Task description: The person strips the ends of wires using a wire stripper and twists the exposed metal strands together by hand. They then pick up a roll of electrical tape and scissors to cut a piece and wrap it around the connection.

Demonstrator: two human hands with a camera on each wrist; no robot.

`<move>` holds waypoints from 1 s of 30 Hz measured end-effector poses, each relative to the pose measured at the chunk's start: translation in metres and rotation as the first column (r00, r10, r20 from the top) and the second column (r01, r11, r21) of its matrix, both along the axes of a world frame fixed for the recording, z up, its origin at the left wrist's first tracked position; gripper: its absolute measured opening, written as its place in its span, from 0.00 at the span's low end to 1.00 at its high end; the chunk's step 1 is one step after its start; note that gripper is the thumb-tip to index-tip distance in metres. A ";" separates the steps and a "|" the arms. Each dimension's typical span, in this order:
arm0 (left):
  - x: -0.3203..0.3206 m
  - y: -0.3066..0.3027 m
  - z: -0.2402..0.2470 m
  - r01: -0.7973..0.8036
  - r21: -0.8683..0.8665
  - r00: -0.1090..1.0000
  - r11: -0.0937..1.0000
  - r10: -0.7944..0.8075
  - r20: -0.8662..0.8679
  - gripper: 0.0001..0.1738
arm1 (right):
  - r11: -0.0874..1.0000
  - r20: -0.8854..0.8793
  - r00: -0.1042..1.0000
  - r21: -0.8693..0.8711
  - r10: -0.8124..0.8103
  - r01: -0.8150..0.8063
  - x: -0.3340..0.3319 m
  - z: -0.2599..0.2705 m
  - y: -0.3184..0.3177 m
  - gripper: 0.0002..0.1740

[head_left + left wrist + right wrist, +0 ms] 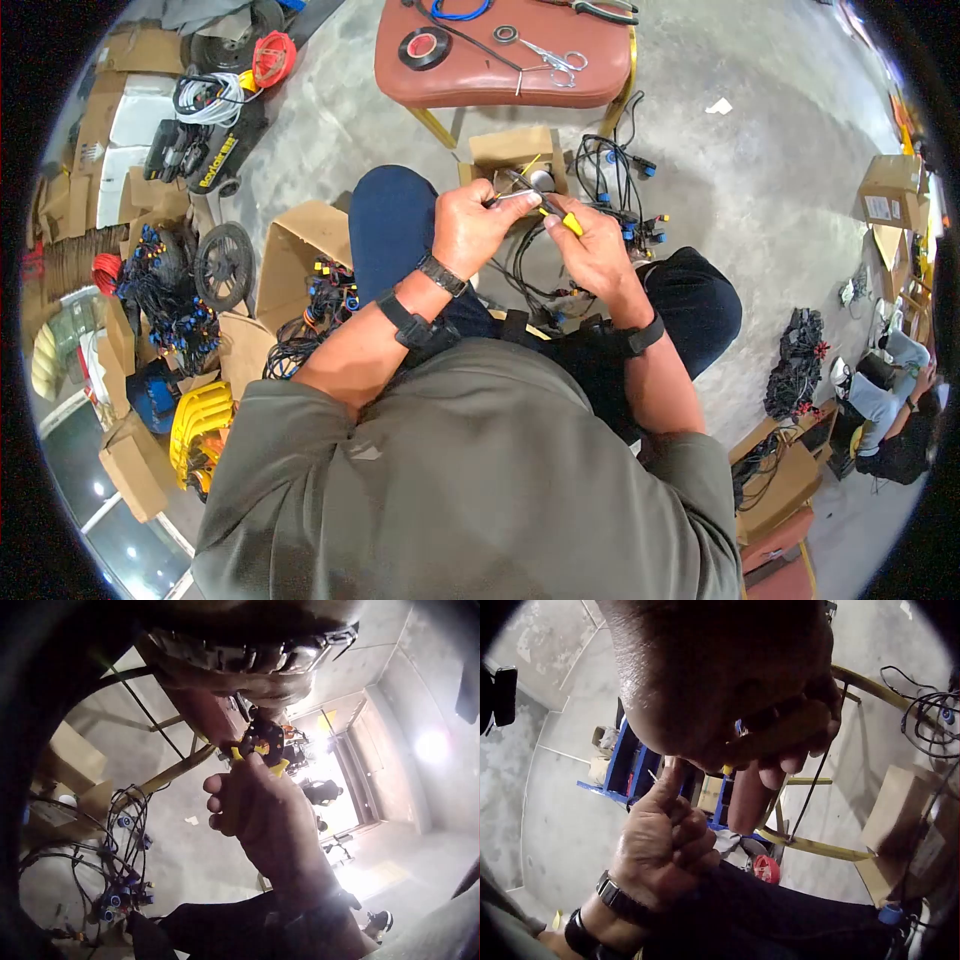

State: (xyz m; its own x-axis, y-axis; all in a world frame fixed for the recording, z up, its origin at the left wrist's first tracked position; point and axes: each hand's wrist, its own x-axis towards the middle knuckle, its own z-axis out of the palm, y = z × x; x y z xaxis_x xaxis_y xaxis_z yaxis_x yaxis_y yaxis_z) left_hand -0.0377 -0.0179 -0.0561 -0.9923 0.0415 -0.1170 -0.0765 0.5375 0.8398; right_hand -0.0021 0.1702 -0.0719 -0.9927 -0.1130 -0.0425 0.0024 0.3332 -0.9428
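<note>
1. From my end, I see the yellow-handled pliers (572, 222) gripped in the right hand (597, 258), the nearer one; their long axis slants forward and leftward out of its palm.
2. I find the left hand (468, 232) just beside their head, to its left, fingers curled, pinching what looks like a thin wire (653, 775). I cannot tell whether wire and pliers touch.
3. Both hands meet ahead of the torso, near the open cardboard box (511, 147).
</note>
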 end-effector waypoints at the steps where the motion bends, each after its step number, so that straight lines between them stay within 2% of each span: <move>1: 0.001 -0.001 -0.003 -0.004 -0.017 1.000 1.000 0.004 0.015 0.19 | 1.000 -0.005 1.000 0.013 -0.001 0.001 -0.001 0.000 0.000 0.18; 9: -0.003 -0.004 0.004 -0.007 -0.150 1.000 0.989 0.011 0.027 0.22 | 0.998 -0.074 0.997 0.068 -0.010 0.015 -0.007 -0.002 -0.005 0.17; 12: -0.005 -0.007 -0.013 -0.052 -0.119 0.998 0.992 0.057 0.036 0.25 | 0.997 -0.034 0.998 0.055 -0.052 0.054 -0.007 0.000 -0.009 0.17; 15: -0.004 -0.008 -0.008 -0.039 -0.221 0.989 0.974 0.069 0.132 0.27 | 0.997 0.014 0.997 0.029 -0.075 0.075 -0.012 0.001 -0.010 0.17; 16: -0.004 -0.009 -0.009 -0.049 -0.197 0.990 0.979 0.074 0.123 0.28 | 0.997 0.018 0.997 -0.027 -0.076 0.076 -0.014 -0.002 -0.009 0.18; 19: -0.003 -0.008 -0.007 -0.060 -0.138 0.992 0.989 0.074 0.100 0.29 | 0.996 0.145 0.988 0.074 -0.051 0.041 -0.018 0.002 -0.004 0.19; 21: -0.002 -0.008 0.001 -0.051 -0.128 0.994 0.991 0.062 0.085 0.29 | 0.996 0.132 0.991 0.089 -0.022 0.010 -0.021 -0.007 -0.003 0.19; 22: -0.002 -0.008 0.001 -0.053 -0.096 0.995 0.994 0.061 0.080 0.27 | 0.995 0.127 0.992 0.098 -0.008 -0.005 -0.022 -0.012 -0.003 0.19; 25: 0.001 -0.011 -0.007 -0.044 0.006 0.997 0.999 0.043 0.066 0.21 | 0.990 0.281 0.956 0.078 0.088 -0.114 -0.029 -0.024 0.002 0.16; 27: 0.000 -0.013 -0.010 -0.018 0.086 0.999 0.996 0.014 0.044 0.14 | 0.994 0.322 0.942 -0.080 0.093 -0.070 -0.030 -0.035 0.002 0.14; 30: 0.000 -0.016 0.001 0.030 0.341 0.994 0.940 -0.065 0.090 0.08 | 0.970 0.406 0.910 -0.241 0.088 0.014 -0.031 -0.040 0.006 0.14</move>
